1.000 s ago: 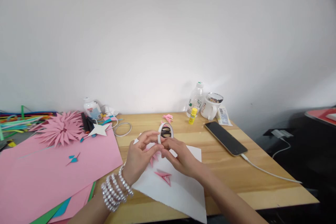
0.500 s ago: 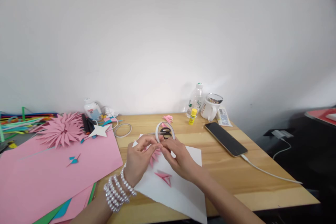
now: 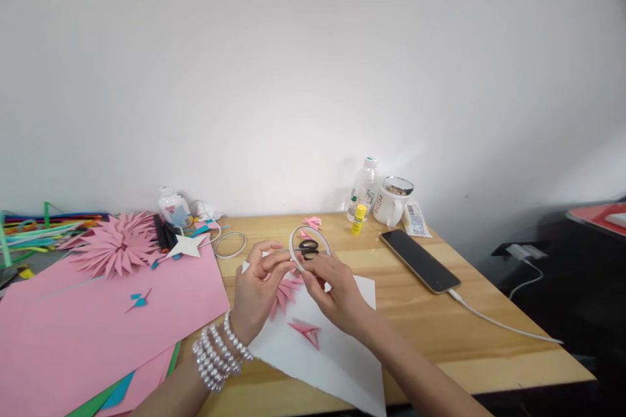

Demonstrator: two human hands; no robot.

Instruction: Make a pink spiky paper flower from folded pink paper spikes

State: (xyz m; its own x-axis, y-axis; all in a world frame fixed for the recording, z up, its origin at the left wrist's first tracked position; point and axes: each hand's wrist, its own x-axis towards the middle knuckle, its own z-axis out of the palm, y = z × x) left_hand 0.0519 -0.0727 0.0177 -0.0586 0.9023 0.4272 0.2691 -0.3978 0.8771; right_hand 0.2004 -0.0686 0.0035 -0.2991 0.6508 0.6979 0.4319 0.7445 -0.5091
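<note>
Hands meet over a white paper sheet [image 3: 337, 355] at mid-counter. Left hand [image 3: 257, 290], pearl bracelets at the wrist, and right hand [image 3: 335, 290] pinch a thin white tape ring [image 3: 306, 244] between fingertips, ring upright, raised above the sheet. Black-handled scissors [image 3: 308, 248] show through the ring, lying behind it. Folded pink paper pieces [image 3: 306, 330] lie on the sheet. Left: smooth pink card [image 3: 98, 326], spiky pink paper flower [image 3: 115, 247]. Right: yellow glue stick [image 3: 358, 219], white mug [image 3: 394, 201], dark phone [image 3: 419, 260] on the wooden counter [image 3: 489, 339].
</note>
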